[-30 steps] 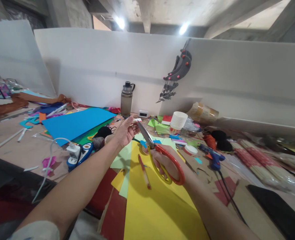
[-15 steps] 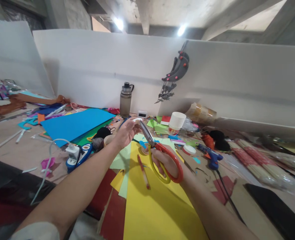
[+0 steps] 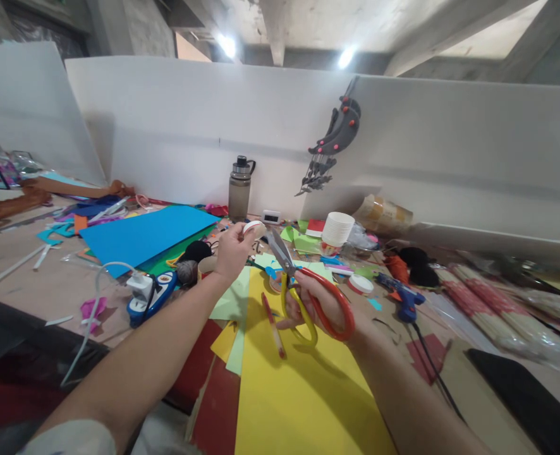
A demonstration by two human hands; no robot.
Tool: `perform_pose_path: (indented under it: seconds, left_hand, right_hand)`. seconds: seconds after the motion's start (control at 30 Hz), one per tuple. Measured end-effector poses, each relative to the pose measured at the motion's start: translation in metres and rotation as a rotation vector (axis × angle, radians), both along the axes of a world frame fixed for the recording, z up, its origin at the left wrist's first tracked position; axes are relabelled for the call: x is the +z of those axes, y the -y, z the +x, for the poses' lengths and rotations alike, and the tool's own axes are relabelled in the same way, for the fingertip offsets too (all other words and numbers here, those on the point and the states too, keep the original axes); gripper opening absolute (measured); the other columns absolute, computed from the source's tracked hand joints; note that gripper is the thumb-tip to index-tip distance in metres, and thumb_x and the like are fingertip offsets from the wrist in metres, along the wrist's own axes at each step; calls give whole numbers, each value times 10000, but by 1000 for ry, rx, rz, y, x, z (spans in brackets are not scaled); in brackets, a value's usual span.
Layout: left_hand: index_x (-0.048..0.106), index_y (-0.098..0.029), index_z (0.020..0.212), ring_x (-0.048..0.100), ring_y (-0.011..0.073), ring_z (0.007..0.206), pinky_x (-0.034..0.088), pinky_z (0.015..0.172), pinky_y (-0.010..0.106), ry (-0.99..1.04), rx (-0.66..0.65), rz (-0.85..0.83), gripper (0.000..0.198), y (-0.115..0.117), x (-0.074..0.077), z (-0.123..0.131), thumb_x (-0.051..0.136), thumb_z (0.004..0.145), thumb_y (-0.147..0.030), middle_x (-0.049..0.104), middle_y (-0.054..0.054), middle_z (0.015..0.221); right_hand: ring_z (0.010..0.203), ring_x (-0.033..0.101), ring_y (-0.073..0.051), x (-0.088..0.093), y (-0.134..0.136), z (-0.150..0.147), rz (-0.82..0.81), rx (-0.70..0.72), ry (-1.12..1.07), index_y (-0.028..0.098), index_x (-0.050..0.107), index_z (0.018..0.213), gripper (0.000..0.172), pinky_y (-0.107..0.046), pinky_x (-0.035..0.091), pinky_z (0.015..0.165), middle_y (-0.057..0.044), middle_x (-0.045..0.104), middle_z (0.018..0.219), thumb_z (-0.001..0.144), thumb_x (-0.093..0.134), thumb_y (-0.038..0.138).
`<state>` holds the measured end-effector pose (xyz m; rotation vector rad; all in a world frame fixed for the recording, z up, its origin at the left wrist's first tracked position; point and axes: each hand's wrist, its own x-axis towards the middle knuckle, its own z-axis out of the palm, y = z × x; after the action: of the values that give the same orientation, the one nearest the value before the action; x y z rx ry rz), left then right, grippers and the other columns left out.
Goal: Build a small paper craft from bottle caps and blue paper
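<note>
My left hand (image 3: pixel 232 254) pinches a short white ring-like piece (image 3: pixel 253 229), which looks like the cut-off end of a paper cup. In my right hand (image 3: pixel 315 300) is a large pair of scissors (image 3: pixel 282 253) with one red and one yellow handle. The scissors point up and left, their blades somewhat apart, and the tips are close to the white piece; whether they touch it I cannot tell. Below the hands lies a yellow sheet (image 3: pixel 299 392) with a red pen (image 3: pixel 273 325) on it.
A stack of paper cups (image 3: pixel 338 230) and another short white cup piece (image 3: pixel 360 284) stand to the right, near a blue glue gun (image 3: pixel 406 300) with a trailing cord. Left are blue card (image 3: pixel 152 230) and a power strip (image 3: pixel 152 297). A bottle (image 3: pixel 239 189) stands behind.
My left hand has turned, so the white piece now shows its round side. The scissors have shifted slightly right with their handles further apart, and the blades have come away from the piece.
</note>
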<state>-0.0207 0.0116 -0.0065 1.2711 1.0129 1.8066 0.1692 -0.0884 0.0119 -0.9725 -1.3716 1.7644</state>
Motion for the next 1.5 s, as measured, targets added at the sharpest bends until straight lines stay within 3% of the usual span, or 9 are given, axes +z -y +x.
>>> perform_pose_path:
  seconds: [0.1, 0.2, 0.3, 0.4, 0.63, 1.2, 1.5]
  left_hand:
    - [684, -183, 746, 536, 110, 624, 365, 548, 210, 112, -77, -71, 99, -4, 0, 1, 750, 716, -251, 607, -26, 658]
    - [682, -173, 840, 555, 107, 576, 331, 474, 212, 212, -193, -126, 229, -6, 3, 2, 768, 649, -266, 650, -8, 706]
    - [657, -166, 857, 568, 105, 572, 319, 446, 202, 300, -270, -167, 336, -4, 8, 3, 799, 573, -273, 669, 6, 737]
    - [638, -160, 844, 553, 94, 558, 310, 433, 196, 329, -345, -180, 352, -2, 11, 2, 808, 558, -275, 671, 13, 737]
    - [658, -144, 831, 583, 106, 621, 421, 510, 209, 288, -330, -220, 370, -4, 6, 2, 827, 537, -292, 681, 30, 781]
    - [691, -146, 812, 586, 113, 686, 400, 538, 200, 184, -293, -119, 341, -2, 10, 1, 835, 541, -294, 670, 17, 776]
    - [707, -145, 831, 579, 103, 627, 375, 497, 203, 176, -335, -140, 328, -5, 3, 1, 825, 560, -285, 686, 34, 782]
  right_hand:
    - [520, 487, -121, 4, 0, 2, 132, -59, 173, 228, 535, 792, 370, -281, 525, 519, 41, 496, 602, 823, 559, 595]
    - [524, 523, -152, 7, -7, 9, 408, -246, 538, 230, 605, 877, 305, -284, 491, 506, 22, 548, 608, 831, 561, 528]
    - [790, 653, -225, 4, -17, 19, 702, -323, 817, 237, 671, 1064, 295, -334, 513, 716, -54, 716, 885, 858, 546, 407]
    - [949, 679, -266, -1, -22, 25, 816, -313, 1001, 233, 661, 1176, 347, -341, 495, 779, -102, 737, 1077, 890, 496, 339]
    - [969, 695, -273, -4, -22, 23, 866, -280, 1105, 198, 666, 1163, 343, -318, 491, 762, -128, 742, 1088, 911, 470, 322]
    - [886, 700, -233, -8, -27, 28, 842, -247, 1070, 217, 675, 1178, 346, -288, 483, 730, -99, 752, 1063, 879, 507, 265]
    - [882, 705, -267, -3, -21, 23, 881, -298, 1242, 183, 666, 1203, 372, -311, 475, 708, -139, 753, 1044, 893, 481, 272]
